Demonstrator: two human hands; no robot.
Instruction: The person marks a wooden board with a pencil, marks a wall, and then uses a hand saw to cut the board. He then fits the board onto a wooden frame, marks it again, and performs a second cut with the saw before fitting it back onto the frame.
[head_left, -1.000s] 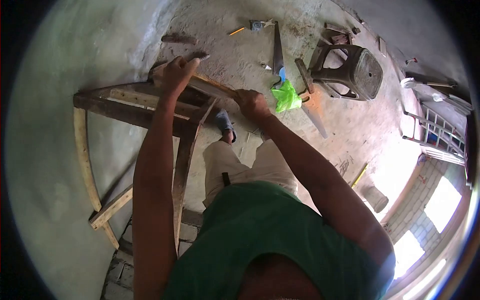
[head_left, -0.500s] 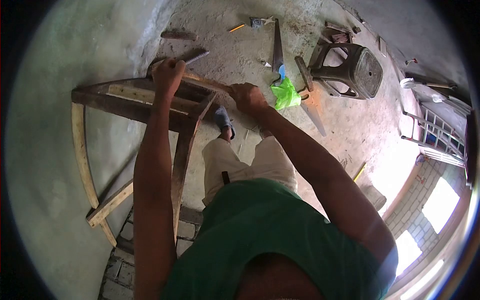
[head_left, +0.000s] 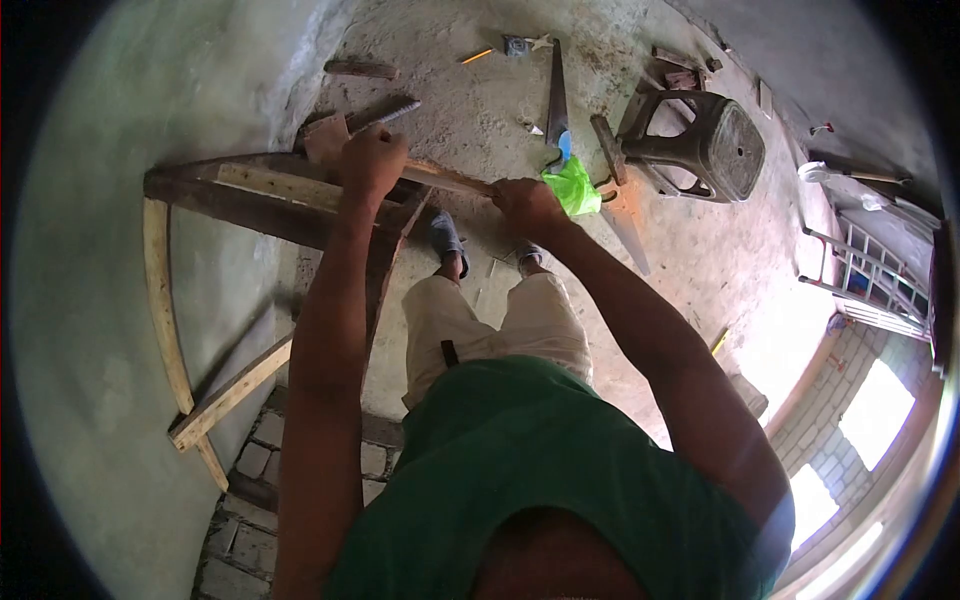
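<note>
My left hand (head_left: 375, 162) is closed on a wooden board (head_left: 448, 180), which lies over the near end of a wooden frame (head_left: 240, 208). A flat reddish-brown end of wood shows just left of that hand. At the board's other end, my right hand (head_left: 530, 208) is wrapped round it. The frame has dark rails and paler slats, with a leg and a brace running down beside the wall. Just beyond my left hand, a grey rod-like piece (head_left: 388, 112) lies on the floor.
A handsaw (head_left: 557, 100) and a bright green plastic bag (head_left: 572, 188) lie ahead on the concrete floor. Right of them are another saw (head_left: 625, 235) and a tipped plastic stool (head_left: 735, 145). A pencil (head_left: 477, 56) lies farther off. A metal ladder (head_left: 880, 265) is at far right.
Both hands have shifted to the right with the board. More of the flat wood end now shows to the left of my left hand.
</note>
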